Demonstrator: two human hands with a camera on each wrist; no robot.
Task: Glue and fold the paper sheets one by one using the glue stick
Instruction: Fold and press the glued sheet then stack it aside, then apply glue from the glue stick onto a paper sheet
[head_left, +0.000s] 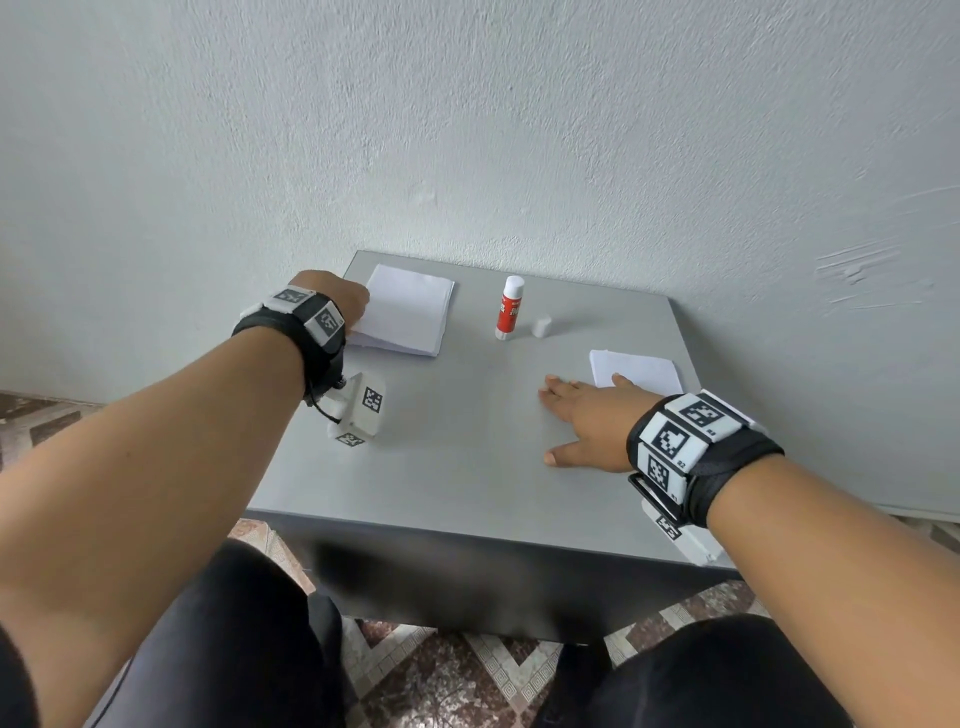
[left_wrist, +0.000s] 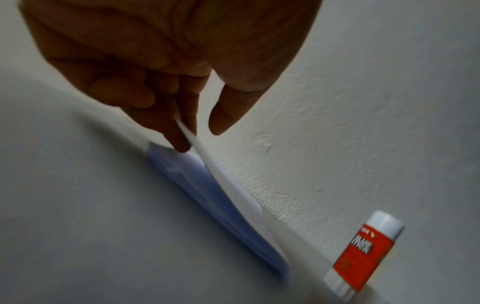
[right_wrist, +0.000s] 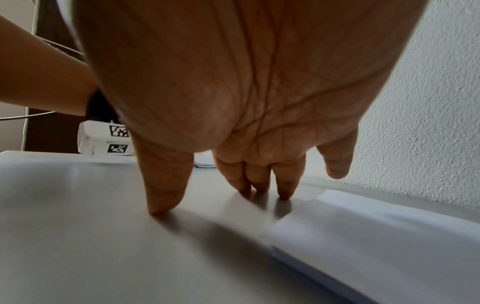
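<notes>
Matt, smooth grey surface (head_left: 467, 457); thin white paper sheets (head_left: 405, 309), matt; glue stick (head_left: 509, 307) of glossy plastic with a red label; rough, matt plastered wall (head_left: 519, 130); black cloth wrist straps (head_left: 727, 478).

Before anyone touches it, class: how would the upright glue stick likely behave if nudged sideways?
The glue stick stands tall on a narrow base, so it would probably tip rather than slide. Being round, it would then likely roll across the smooth table. Its cap lies beside it, so glue might smear.
</notes>
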